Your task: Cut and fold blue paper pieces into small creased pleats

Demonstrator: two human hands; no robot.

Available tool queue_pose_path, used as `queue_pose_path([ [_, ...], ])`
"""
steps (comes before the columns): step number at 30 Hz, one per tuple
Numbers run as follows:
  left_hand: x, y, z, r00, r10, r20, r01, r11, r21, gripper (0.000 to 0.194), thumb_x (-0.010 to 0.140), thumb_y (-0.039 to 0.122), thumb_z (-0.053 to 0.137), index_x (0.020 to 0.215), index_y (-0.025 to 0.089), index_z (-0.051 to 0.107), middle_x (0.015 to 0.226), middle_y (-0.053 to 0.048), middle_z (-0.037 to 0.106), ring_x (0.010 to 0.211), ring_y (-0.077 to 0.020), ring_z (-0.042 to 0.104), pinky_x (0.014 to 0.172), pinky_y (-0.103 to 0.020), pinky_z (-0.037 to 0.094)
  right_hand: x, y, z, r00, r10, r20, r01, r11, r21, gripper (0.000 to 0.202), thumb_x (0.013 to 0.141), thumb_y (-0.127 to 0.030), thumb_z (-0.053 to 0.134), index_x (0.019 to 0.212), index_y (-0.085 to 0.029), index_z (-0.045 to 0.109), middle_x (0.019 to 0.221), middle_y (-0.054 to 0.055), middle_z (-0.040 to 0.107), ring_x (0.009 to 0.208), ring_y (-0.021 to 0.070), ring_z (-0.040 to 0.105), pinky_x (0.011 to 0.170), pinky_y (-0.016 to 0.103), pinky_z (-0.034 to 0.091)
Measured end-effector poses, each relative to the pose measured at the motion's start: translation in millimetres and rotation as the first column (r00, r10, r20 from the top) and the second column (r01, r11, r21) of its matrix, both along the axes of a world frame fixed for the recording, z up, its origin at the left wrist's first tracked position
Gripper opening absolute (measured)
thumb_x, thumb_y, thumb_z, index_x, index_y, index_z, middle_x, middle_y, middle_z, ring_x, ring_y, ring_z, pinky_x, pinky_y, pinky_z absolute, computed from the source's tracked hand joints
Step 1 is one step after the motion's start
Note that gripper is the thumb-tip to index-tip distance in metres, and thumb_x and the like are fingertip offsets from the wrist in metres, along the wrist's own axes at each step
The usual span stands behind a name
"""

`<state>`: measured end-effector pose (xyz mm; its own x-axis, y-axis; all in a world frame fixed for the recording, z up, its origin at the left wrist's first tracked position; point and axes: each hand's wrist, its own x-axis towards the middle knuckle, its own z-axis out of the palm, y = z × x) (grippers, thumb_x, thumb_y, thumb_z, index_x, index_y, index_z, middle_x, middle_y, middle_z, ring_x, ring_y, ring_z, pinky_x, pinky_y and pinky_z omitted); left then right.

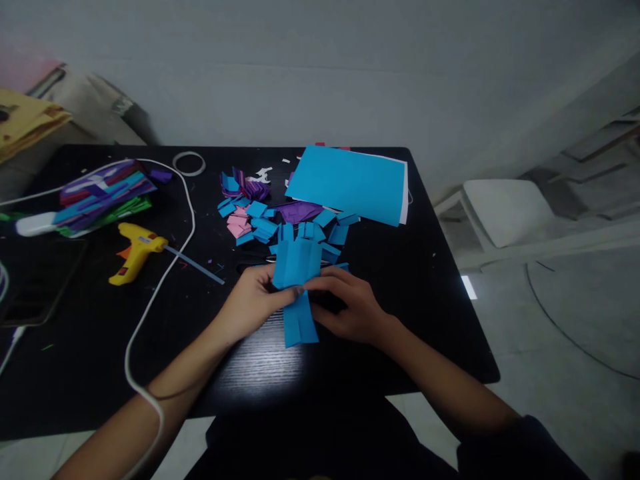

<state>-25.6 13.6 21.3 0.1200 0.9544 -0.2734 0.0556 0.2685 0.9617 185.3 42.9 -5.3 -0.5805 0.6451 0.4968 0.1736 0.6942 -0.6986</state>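
Between my two hands is a creased piece of blue paper (299, 261), held above the black table; its lower part narrows and hangs below my fingers. My left hand (257, 299) pinches it from the left, thumb across the front. From the right, my right hand (350, 303) grips the same paper near its middle, fingers closed on the edge. Just beyond lie several small folded blue paper pieces (264, 229), with folded pink pieces (239, 222) and purple strips (253, 189) among them. Part of the pile is hidden behind the held paper.
A yellow glue gun (137, 252) with a glue stick lies left on the black table (380, 353). A white cable (150, 307) runs over my left forearm. Blue sheets (350, 183) lie at the back, a tape roll (189, 163) and coloured paper bundle (105, 197) at left. A white chair (507, 210) stands right.
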Motion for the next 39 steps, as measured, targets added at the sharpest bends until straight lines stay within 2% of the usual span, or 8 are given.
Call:
queue_pose_path([
  [8, -0.4, 0.7, 0.0, 1.0, -0.018, -0.002, 0.018, 0.999, -0.026, 0.021, 0.074, 0.032, 0.079, 0.084, 0.014, 0.074, 0.077, -0.002, 0.076, 0.067, -0.0174, 0.067, 0.065, -0.028, 0.055, -0.1, 1.9, -1.8, 0.997, -0.052, -0.052, 0.057, 0.993, 0.102, 0.019, 0.091, -0.019, 0.07, 0.11, -0.019, 0.069, 0.1, 0.008, 0.076, 0.093, 0.0182, 0.075, 0.086, 0.029, 0.062],
  [14, -4.3, 2.9, -0.2, 0.992, -0.114, -0.058, 0.114, 0.993, -0.004, 0.021, 0.077, 0.034, 0.077, 0.081, 0.013, 0.077, 0.076, -0.003, 0.076, 0.067, -0.0171, 0.066, 0.067, -0.027, 0.053, 1.4, 1.4, -0.2, 0.998, -0.051, -0.033, 0.054, 0.991, 0.123, 0.019, 0.092, -0.021, 0.072, 0.111, -0.02, 0.071, 0.1, 0.008, 0.078, 0.091, 0.0176, 0.077, 0.083, 0.028, 0.064],
  [18, -8.0, 3.0, -1.7, 0.976, -0.184, -0.116, 0.186, 0.982, 0.009, 0.024, 0.08, 0.035, 0.074, 0.07, 0.013, 0.073, 0.065, 0.0, 0.068, 0.059, -0.0138, 0.059, 0.061, -0.024, 0.049, 1.5, 0.7, 0.2, 0.998, -0.045, -0.036, 0.049, 0.99, 0.131, 0.018, 0.092, -0.022, 0.072, 0.111, -0.02, 0.072, 0.101, 0.008, 0.079, 0.091, 0.0173, 0.077, 0.083, 0.027, 0.065],
  [23, -9.3, 2.3, -1.5, 0.967, -0.211, -0.144, 0.22, 0.974, 0.051, 0.023, 0.082, 0.031, 0.07, 0.067, 0.014, 0.068, 0.063, 0.002, 0.063, 0.059, -0.0118, 0.055, 0.059, -0.023, 0.046, 2.1, 1.2, -1.1, 0.999, -0.027, -0.032, 0.03, 0.993, 0.112, 0.019, 0.092, -0.021, 0.072, 0.111, -0.02, 0.073, 0.102, 0.008, 0.079, 0.092, 0.0178, 0.078, 0.083, 0.029, 0.066],
  [29, -8.5, 1.6, 0.3, 0.969, -0.219, -0.115, 0.223, 0.975, 0.021, 0.018, 0.082, 0.032, 0.071, 0.076, 0.015, 0.071, 0.069, 0.002, 0.067, 0.064, -0.0138, 0.059, 0.064, -0.025, 0.049, 3.2, 1.2, 0.8, 0.999, 0.014, -0.037, -0.011, 0.996, 0.083, 0.023, 0.09, -0.019, 0.074, 0.113, -0.02, 0.073, 0.101, 0.008, 0.079, 0.092, 0.0184, 0.078, 0.082, 0.029, 0.066],
  [33, -10.4, 2.2, 2.3, 0.969, -0.228, -0.096, 0.229, 0.973, -0.003, 0.012, 0.076, 0.024, 0.075, 0.083, 0.016, 0.07, 0.074, 0.002, 0.069, 0.068, -0.0152, 0.063, 0.067, -0.027, 0.052, 3.1, -0.3, -0.3, 0.999, 0.025, -0.044, -0.021, 0.995, 0.098, 0.023, 0.091, -0.02, 0.073, 0.114, -0.022, 0.074, 0.103, 0.007, 0.079, 0.093, 0.0179, 0.078, 0.083, 0.028, 0.066],
  [39, -13.5, 2.8, -2.0, 0.962, -0.271, -0.027, 0.269, 0.961, -0.061, 0.01, 0.073, 0.016, 0.072, 0.081, 0.017, 0.065, 0.07, 0.003, 0.068, 0.065, -0.0166, 0.067, 0.064, -0.027, 0.054, 3.2, 0.2, -3.0, 0.998, 0.056, -0.001, -0.056, 0.993, 0.107, 0.021, 0.093, -0.023, 0.072, 0.114, -0.022, 0.074, 0.101, 0.007, 0.079, 0.091, 0.017, 0.078, 0.08, 0.026, 0.066],
])
